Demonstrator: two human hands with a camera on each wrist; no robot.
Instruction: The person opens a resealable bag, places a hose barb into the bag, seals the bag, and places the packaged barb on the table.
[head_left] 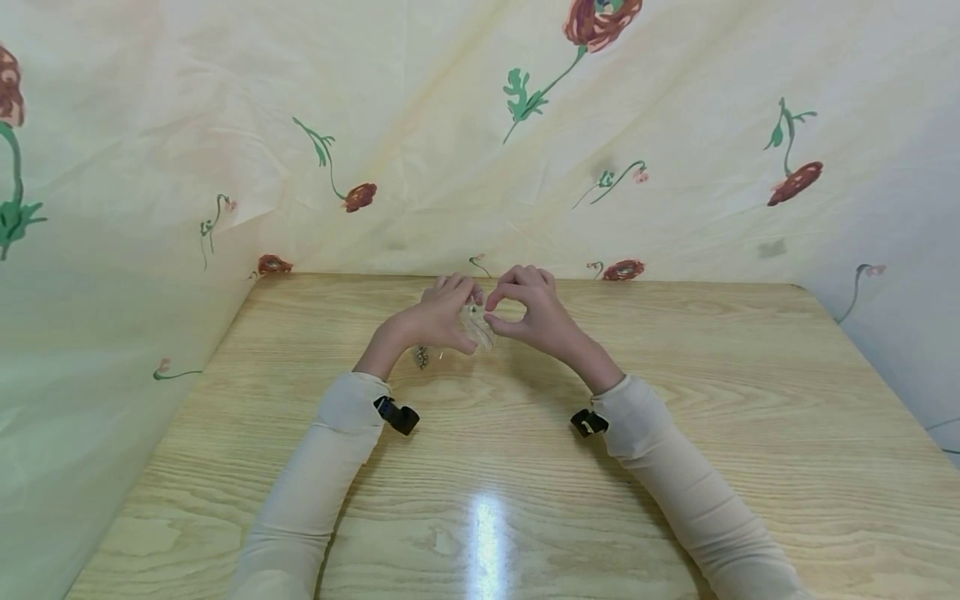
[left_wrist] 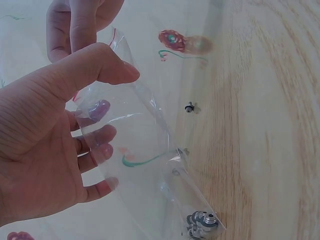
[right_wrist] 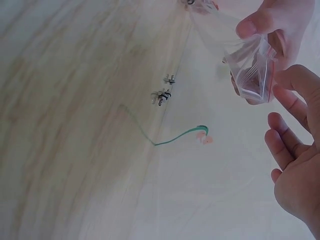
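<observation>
My left hand (head_left: 442, 315) holds a clear zip bag (head_left: 477, 327) near its mouth, which gapes. In the left wrist view, its thumb lies along the near side of the bag (left_wrist: 135, 130), and its other fingers show through the plastic. Small metal fittings (left_wrist: 202, 222) lie bunched in the bag's low corner. My right hand (head_left: 536, 312) is at the mouth, thumb and index bent with their tips close together. In the right wrist view, a fingertip of the right hand (right_wrist: 300, 165) is beside the red zip line; nothing shows in its fingers.
Loose metal fittings (right_wrist: 161, 96) lie on the wood-grain table (head_left: 525, 467) by its back edge, and the left wrist view shows one fitting (left_wrist: 189, 107) beyond the bag. Flowered cloth (head_left: 450, 125) hangs behind the table and at its sides.
</observation>
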